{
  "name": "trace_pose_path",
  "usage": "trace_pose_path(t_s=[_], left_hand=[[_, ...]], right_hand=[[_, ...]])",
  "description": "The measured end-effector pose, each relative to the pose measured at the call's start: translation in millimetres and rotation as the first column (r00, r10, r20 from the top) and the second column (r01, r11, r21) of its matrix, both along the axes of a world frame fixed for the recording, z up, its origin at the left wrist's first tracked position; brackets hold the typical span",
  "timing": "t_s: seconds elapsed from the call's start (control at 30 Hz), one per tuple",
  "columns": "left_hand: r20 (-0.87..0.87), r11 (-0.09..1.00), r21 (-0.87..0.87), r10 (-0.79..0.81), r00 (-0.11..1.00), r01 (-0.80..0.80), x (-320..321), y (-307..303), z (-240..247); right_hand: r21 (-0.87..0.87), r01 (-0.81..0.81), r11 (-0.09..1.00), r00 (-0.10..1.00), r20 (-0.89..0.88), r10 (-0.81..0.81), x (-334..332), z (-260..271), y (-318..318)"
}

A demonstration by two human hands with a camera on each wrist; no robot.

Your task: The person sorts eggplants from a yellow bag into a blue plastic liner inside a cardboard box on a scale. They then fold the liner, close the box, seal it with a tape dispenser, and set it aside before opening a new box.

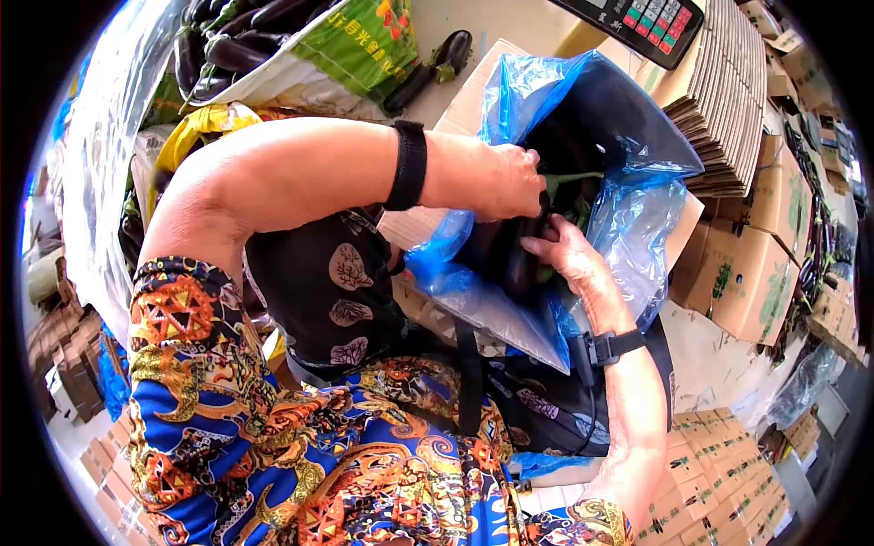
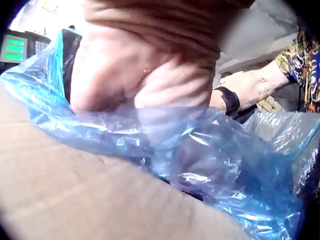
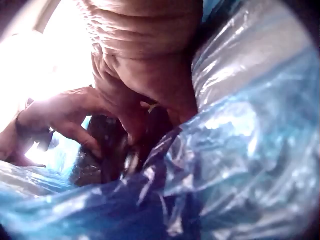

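Observation:
A blue plastic liner (image 1: pixel 637 218) lines an open cardboard box (image 1: pixel 469 100), with dark eggplants (image 1: pixel 521 259) inside. From the left, my left hand (image 1: pixel 512 182) reaches in, its curled fingers gripping an eggplant near a green stem (image 1: pixel 574 176). Just below it, my right hand (image 1: pixel 574 259) has thumb and fingers round an eggplant; its fingertips are partly hidden. In the right wrist view, my right hand (image 3: pixel 150 85) points down at dark glossy eggplants (image 3: pixel 112 145), beside my left hand (image 3: pixel 70 112). The liner (image 2: pixel 200 150) covers my left fingers in the left wrist view.
A bag of eggplants (image 1: pixel 355 50) lies at the upper left, with loose eggplants (image 1: pixel 414 84) beside it. A scale (image 1: pixel 646 27) stands at the top by stacked flat cardboard (image 1: pixel 724 100). Closed boxes (image 1: pixel 742 282) are on the right.

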State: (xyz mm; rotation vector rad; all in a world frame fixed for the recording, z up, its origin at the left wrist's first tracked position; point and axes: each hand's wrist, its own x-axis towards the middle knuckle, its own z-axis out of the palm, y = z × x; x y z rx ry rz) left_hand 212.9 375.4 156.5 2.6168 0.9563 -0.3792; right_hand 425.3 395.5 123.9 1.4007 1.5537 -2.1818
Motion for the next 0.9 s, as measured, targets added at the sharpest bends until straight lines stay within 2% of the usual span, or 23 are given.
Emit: trace_pose_path(t_s=[0.1,0.13,0.17,0.2,0.23,0.27,0.33,0.4,0.5,0.57,0.6,0.63,0.7,0.73,0.77,0.87,0.9], left_hand=[[-0.038,0.998,0.059,-0.011,0.999,0.013,6,-2,1],[-0.049,0.997,0.077,-0.006,0.999,0.010,6,1,7],[-0.135,0.999,-0.033,0.019,0.991,-0.024,15,10,14],[-0.097,0.994,-0.089,0.049,0.994,-0.058,13,11,15],[-0.059,0.986,-0.143,0.073,0.996,-0.081,9,15,16],[-0.019,0.975,-0.198,0.097,0.995,-0.099,6,18,16],[-0.005,0.980,-0.182,0.084,0.996,-0.084,3,18,13],[-0.010,0.974,-0.212,0.082,0.997,-0.082,3,20,14],[0.187,0.939,0.063,0.323,0.928,-0.339,11,12,-12],[0.033,0.912,-0.120,0.398,0.917,-0.392,22,27,-16],[-0.050,0.884,-0.209,0.418,0.907,-0.419,25,33,-20],[0.012,0.910,-0.170,0.385,0.923,-0.378,24,33,-24],[0.002,0.861,-0.200,0.478,0.879,-0.468,28,42,-20],[-0.002,0.833,-0.213,0.522,0.853,-0.511,30,47,-16],[0.085,0.828,-0.177,0.552,0.830,-0.533,30,46,-19],[0.035,0.801,-0.298,0.553,0.833,-0.519,28,55,-5],[0.031,0.807,-0.304,0.540,0.841,-0.507,24,57,-5]], right_hand=[[-0.017,0.017,1.000,0.999,-0.052,-0.018,2,7,-1],[0.162,-0.127,0.979,0.991,0.069,0.117,-1,11,-1],[0.314,-0.284,0.906,0.951,0.210,0.225,-5,17,-3],[0.432,-0.438,0.788,0.885,0.361,0.294,-4,20,-6],[0.478,-0.523,0.705,0.845,0.400,0.355,2,19,-9],[0.438,-0.576,0.690,0.808,0.431,0.401,3,24,-9],[0.352,-0.685,0.638,0.716,0.484,0.502,-1,38,-5],[0.356,-0.630,0.691,0.765,0.436,0.474,0,23,-5],[0.391,-0.506,0.769,0.855,0.347,0.386,4,-7,-13],[0.402,-0.460,0.792,0.881,0.318,0.350,6,-27,-12],[0.297,-0.417,0.859,0.898,0.278,0.340,1,-15,-11],[0.184,-0.371,0.910,0.915,0.242,0.324,-7,10,-7],[0.072,-0.287,0.955,0.943,0.196,0.269,-4,20,-7],[0.077,-0.251,0.965,0.955,0.181,0.234,3,12,-9],[0.077,-0.213,0.974,0.966,0.165,0.198,7,8,-11],[0.073,-0.145,0.987,0.987,0.086,0.138,3,17,-12],[0.125,-0.171,0.977,0.981,0.119,0.157,3,10,-15]])
